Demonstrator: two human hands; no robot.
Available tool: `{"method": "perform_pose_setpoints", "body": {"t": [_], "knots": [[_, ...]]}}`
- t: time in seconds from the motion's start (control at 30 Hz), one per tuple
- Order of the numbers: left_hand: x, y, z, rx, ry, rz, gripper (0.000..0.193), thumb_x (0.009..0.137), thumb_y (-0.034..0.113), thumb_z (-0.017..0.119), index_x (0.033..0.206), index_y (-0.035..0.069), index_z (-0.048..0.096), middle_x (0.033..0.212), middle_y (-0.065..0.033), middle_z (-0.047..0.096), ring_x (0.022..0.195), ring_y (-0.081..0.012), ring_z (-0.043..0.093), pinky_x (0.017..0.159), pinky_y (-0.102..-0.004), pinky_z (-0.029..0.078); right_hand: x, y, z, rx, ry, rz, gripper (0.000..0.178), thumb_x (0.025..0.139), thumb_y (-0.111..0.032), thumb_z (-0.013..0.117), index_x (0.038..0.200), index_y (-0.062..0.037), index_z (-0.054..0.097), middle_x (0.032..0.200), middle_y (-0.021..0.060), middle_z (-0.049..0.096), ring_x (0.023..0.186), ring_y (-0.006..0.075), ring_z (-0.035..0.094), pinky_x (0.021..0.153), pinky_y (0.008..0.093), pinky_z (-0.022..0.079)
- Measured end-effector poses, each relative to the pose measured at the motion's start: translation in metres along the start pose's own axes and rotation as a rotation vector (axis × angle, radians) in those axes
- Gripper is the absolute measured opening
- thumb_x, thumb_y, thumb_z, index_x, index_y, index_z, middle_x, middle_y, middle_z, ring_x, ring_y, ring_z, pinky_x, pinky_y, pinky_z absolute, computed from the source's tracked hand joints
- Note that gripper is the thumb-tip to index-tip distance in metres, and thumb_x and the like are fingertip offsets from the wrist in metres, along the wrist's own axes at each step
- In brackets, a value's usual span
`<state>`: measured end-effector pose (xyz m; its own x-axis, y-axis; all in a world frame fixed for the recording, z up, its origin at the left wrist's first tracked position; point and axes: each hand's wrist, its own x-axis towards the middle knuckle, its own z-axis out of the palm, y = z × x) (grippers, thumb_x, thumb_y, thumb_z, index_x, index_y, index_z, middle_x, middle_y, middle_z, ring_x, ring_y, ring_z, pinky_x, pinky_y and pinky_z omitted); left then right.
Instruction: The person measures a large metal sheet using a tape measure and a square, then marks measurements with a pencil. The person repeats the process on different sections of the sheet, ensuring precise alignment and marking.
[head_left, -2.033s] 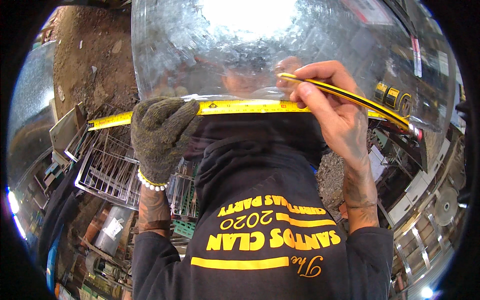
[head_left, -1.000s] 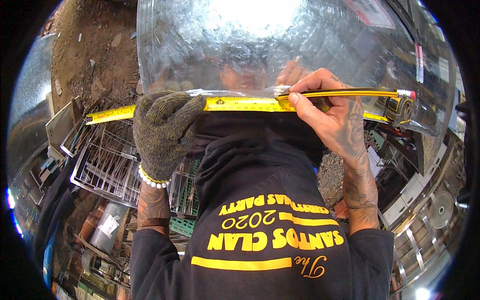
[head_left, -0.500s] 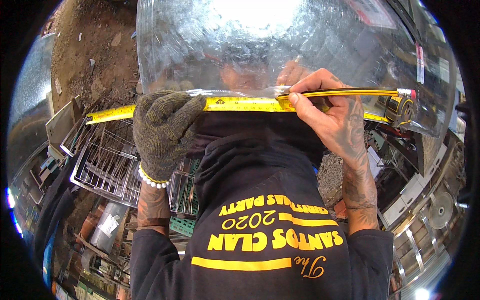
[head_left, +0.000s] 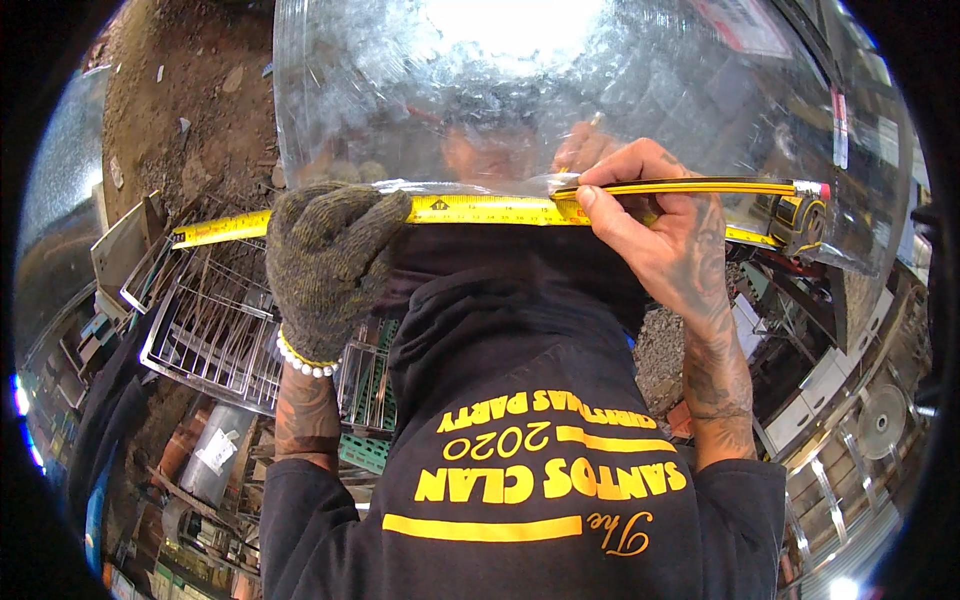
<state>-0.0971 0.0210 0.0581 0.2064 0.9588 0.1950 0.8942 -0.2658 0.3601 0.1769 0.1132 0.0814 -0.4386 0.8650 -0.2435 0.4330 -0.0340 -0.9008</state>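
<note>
A yellow tape measure (head_left: 478, 209) is drawn out from left to right along the near edge of a shiny metal sheet (head_left: 370, 110). Its yellow and black case (head_left: 800, 222) rests at the right end. My left hand (head_left: 325, 265), in a dark knitted glove, is closed over the blade and presses it against the edge. In my bare right hand (head_left: 650, 220) is a black and yellow pencil (head_left: 720, 187) with a pink eraser. The pencil's tip meets the sheet beside the tape's upper edge. Behind it, the sheet mirrors my fingers.
On the left a wire rack (head_left: 215, 330) stands below the tape's free end, with a grey cylinder (head_left: 218, 455) nearer to me. Bare soil (head_left: 200, 100) shows beyond the sheet's left edge. Metal pieces and a round disc (head_left: 884, 420) lie at the right.
My right hand and the pencil have shifted very slightly. The tape and my left hand stay in place.
</note>
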Motion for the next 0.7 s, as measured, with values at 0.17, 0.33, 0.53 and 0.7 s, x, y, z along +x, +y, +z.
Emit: {"method": "perform_pose_setpoints", "body": {"t": [0.17, 0.33, 0.53, 0.7], "knots": [[0.001, 0.000, 0.000, -0.023, 0.002, -0.009, 0.037, 0.067, 0.009, 0.082, 0.104, 0.012, 0.077, 0.102, -0.0055, 0.070, 0.099, -0.0295, 0.064, 0.089, -0.0433, 0.050, 0.001, 0.000, 0.000, -0.013, -0.004, -0.009, 0.012, 0.090, -0.011, 0.068, 0.092, 0.0006, 0.066, 0.084, 0.0048, 0.067, 0.075, 0.0099, 0.066, 0.070, 0.0238, 0.055], [0.000, 0.000, 0.002, -0.019, 0.010, -0.008, 0.035, 0.069, 0.010, 0.080, 0.104, 0.013, 0.076, 0.102, -0.0044, 0.070, 0.099, -0.0288, 0.063, 0.089, -0.0433, 0.049, -0.003, 0.008, 0.001, 0.230, 0.076, 0.026, 0.009, 0.092, -0.006, 0.065, 0.099, -0.0003, 0.066, 0.095, 0.0052, 0.068, 0.083, 0.0104, 0.066, 0.077, 0.0244, 0.055], [-0.001, -0.003, 0.003, -0.009, 0.003, 0.008, 0.032, 0.072, 0.014, 0.077, 0.105, 0.015, 0.075, 0.104, -0.0027, 0.070, 0.099, -0.0277, 0.062, 0.089, -0.0440, 0.048, -0.002, 0.004, -0.002, 0.379, 0.107, 0.041, 0.013, 0.093, -0.003, 0.064, 0.106, -0.0011, 0.065, 0.106, 0.0062, 0.067, 0.097, 0.0110, 0.064, 0.087, 0.0258, 0.054], [-0.001, -0.001, 0.002, 0.001, 0.009, 0.002, 0.032, 0.071, 0.014, 0.078, 0.104, 0.014, 0.076, 0.103, -0.0028, 0.070, 0.100, -0.0275, 0.063, 0.089, -0.0441, 0.048, -0.002, 0.006, -0.002, 0.334, 0.112, 0.026, 0.010, 0.092, -0.004, 0.065, 0.102, -0.0014, 0.066, 0.103, 0.0060, 0.068, 0.093, 0.0126, 0.066, 0.086, 0.0264, 0.055]]}}
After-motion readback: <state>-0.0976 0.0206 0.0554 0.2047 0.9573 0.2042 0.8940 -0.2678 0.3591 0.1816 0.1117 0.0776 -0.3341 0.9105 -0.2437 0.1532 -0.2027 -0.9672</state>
